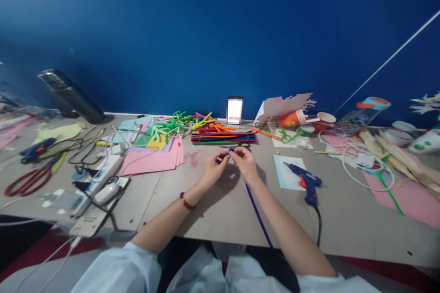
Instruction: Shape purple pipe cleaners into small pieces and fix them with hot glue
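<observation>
Your left hand [216, 168] and right hand [245, 165] are close together above the tabletop [165, 210], both narrowly pinched on a thin, fuzzy dark blue pipe cleaner [257, 213]. Its upper end sits between your fingertips, where it looks bent into a small curl, though that part is too small to make out clearly. Its long tail runs from under your right hand toward the near edge of the tabletop. A dark red beaded bracelet [186, 201] circles your left wrist. Just beyond your hands lie black-handled scissors [239, 145], and past them is a neat bundle of straight multicoloured pipe cleaners [223, 137]. Ahead and to the left of your hands sits a loose stack of pink craft paper [151, 160], with twisted green pipe cleaner shapes [168, 127] beyond it. To the right of your hands, a blue hot glue gun with an orange trigger [306, 184] rests partly on a pale blue-and-white paper sheet [285, 175]. Farther left of your hands lies a white power strip [99, 178].
</observation>
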`<control>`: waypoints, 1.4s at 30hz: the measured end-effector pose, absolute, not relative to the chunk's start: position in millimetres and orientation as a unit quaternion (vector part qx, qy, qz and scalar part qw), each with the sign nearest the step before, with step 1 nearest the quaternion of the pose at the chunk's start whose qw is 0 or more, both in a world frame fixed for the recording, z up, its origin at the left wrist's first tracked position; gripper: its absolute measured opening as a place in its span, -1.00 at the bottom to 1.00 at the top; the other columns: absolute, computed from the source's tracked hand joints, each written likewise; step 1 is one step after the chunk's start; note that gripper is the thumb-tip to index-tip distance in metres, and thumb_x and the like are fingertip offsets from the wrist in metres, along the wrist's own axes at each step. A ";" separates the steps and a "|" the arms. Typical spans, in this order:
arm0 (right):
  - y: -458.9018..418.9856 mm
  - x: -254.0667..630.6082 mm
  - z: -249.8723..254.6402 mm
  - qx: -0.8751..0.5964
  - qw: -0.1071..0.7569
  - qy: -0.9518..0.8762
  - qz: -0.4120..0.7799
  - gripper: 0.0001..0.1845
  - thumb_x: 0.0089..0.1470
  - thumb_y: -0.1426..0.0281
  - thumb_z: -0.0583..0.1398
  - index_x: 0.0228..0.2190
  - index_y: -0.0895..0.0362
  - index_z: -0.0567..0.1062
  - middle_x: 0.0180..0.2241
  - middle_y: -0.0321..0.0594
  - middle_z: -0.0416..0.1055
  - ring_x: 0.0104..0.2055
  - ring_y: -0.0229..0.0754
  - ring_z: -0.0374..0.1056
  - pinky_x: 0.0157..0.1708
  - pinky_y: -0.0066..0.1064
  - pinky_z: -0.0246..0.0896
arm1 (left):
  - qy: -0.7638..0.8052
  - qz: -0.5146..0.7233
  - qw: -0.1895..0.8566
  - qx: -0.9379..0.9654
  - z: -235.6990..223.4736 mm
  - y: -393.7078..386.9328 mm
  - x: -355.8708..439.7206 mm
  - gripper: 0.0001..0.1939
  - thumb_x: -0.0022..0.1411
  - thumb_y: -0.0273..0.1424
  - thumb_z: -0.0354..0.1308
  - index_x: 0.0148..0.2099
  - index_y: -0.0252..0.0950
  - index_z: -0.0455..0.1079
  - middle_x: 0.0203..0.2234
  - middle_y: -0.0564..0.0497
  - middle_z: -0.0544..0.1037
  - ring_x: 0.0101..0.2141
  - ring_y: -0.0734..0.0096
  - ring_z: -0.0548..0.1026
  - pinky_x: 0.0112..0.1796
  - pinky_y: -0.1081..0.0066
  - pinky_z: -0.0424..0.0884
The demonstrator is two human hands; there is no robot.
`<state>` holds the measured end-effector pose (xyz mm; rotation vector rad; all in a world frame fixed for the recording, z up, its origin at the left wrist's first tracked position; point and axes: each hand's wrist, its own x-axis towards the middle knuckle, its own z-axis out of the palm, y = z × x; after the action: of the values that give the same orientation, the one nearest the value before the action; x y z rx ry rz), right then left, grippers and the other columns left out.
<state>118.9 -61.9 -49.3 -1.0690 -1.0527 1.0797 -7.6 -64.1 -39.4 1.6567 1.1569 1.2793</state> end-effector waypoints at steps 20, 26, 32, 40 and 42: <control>-75.4 117.5 -34.3 -0.424 0.607 -0.653 0.160 -0.91 0.03 0.48 0.13 -0.41 0.10 0.45 -0.40 -0.22 0.45 -0.37 -0.24 0.36 -0.40 -0.43 0.31 | 0.329 0.562 0.219 0.726 -28.3 -60.3 -19.7 -0.92 0.26 -0.44 0.04 -0.27 -0.29 0.35 -0.30 -0.06 0.46 -0.22 0.37 0.43 -0.16 0.31 0.36; -71.6 118.7 -40.8 -0.426 0.604 -0.642 0.201 -0.88 0.06 0.43 0.13 -0.39 0.11 0.49 -0.38 -0.19 0.49 -0.38 -0.21 0.40 -0.40 -0.40 0.35 | 0.317 0.566 0.247 0.720 -28.6 -57.4 -19.3 -0.89 0.27 -0.43 0.01 -0.31 -0.29 0.31 -0.30 -0.08 0.45 -0.23 0.37 0.42 -0.18 0.31 0.35; -69.3 120.0 -42.9 -0.430 0.609 -0.629 0.220 -0.91 0.03 0.41 0.16 -0.38 0.11 0.47 -0.36 -0.20 0.48 -0.41 -0.24 0.39 -0.41 -0.41 0.35 | 0.323 0.560 0.318 0.693 -32.7 -55.3 -20.5 -0.89 0.22 -0.37 0.09 -0.24 -0.29 0.37 -0.28 -0.08 0.47 -0.22 0.36 0.45 -0.21 0.35 0.38; -73.7 119.6 -35.4 -0.428 0.596 -0.653 0.189 -0.93 0.03 0.43 0.14 -0.41 0.11 0.44 -0.40 -0.24 0.45 -0.44 -0.27 0.35 -0.43 -0.44 0.33 | 0.309 0.538 0.542 0.567 -34.1 -48.9 -23.9 -0.80 0.15 -0.29 0.18 -0.19 -0.27 0.44 -0.26 -0.04 0.51 -0.27 0.41 0.46 -0.25 0.42 0.40; -74.2 119.5 -34.3 -0.424 0.592 -0.662 0.176 -0.92 0.04 0.44 0.13 -0.41 0.11 0.44 -0.40 -0.23 0.44 -0.43 -0.27 0.34 -0.42 -0.43 0.32 | 0.309 0.517 0.556 0.573 -34.2 -46.8 -26.5 -0.78 0.13 -0.28 0.20 -0.19 -0.27 0.46 -0.26 -0.05 0.51 -0.29 0.42 0.46 -0.27 0.44 0.41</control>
<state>119.5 -74.2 -34.3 -0.9861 -1.5394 0.4091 -26.5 -46.8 -34.2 1.3527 0.7287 1.2197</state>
